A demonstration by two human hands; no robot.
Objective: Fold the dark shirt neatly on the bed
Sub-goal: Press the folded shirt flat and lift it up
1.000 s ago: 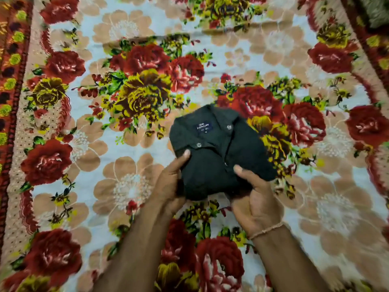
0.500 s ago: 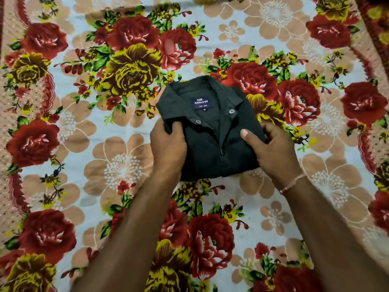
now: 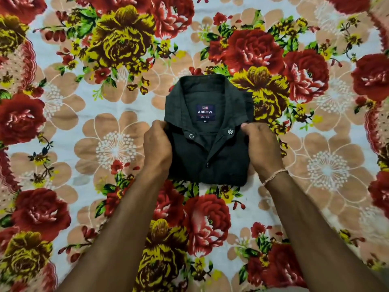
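The dark shirt [image 3: 219, 157] lies folded into a compact rectangle in the middle of the bed, collar at the far end, a blue label showing inside the neck, front buttons up. My left hand [image 3: 156, 148] grips its left edge just below the collar, fingers curled round the fabric. On the opposite side my right hand [image 3: 262, 148], with a thread band at the wrist, pinches the right edge at the same height. Both hands' fingertips are hidden under the cloth.
A bedsheet [image 3: 117, 148] printed with large red, yellow and peach flowers covers the whole view. Nothing else lies on it around the shirt.
The shirt was lifted in both hands a second ago; it has come down flat on the sheet, and both hands have slid up its sides towards the collar.
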